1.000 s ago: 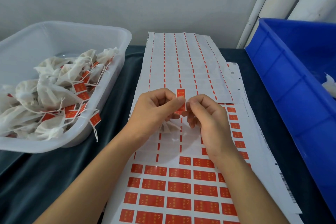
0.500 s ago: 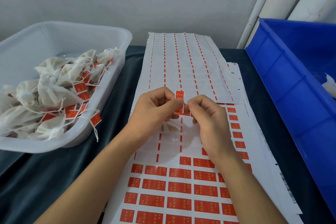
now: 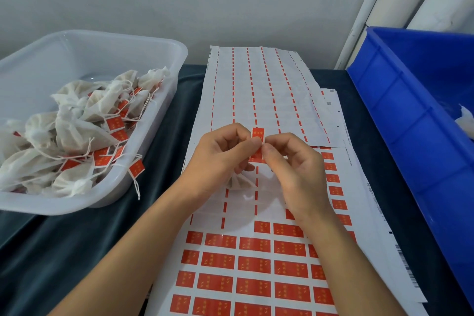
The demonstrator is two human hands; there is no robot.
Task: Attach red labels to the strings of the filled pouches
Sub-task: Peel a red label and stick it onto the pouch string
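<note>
Above the label sheets, my left hand (image 3: 220, 159) and my right hand (image 3: 289, 167) meet and together pinch a red label (image 3: 257, 133), which sticks up between the fingertips. A small white filled pouch (image 3: 239, 182) hangs under my left hand, mostly hidden by the fingers. Its string cannot be made out. The label sheet (image 3: 246, 264) below holds several rows of red labels near me.
A translucent tub (image 3: 154, 100) at the left holds several labelled white pouches. A blue crate (image 3: 400, 115) stands at the right with a white pouch (image 3: 465, 120) inside. Used label sheets (image 3: 266, 90) stretch toward the wall. Dark cloth covers the table.
The fingertips of both hands have closed a little tighter on the red label. Both hands stay in the same place.
</note>
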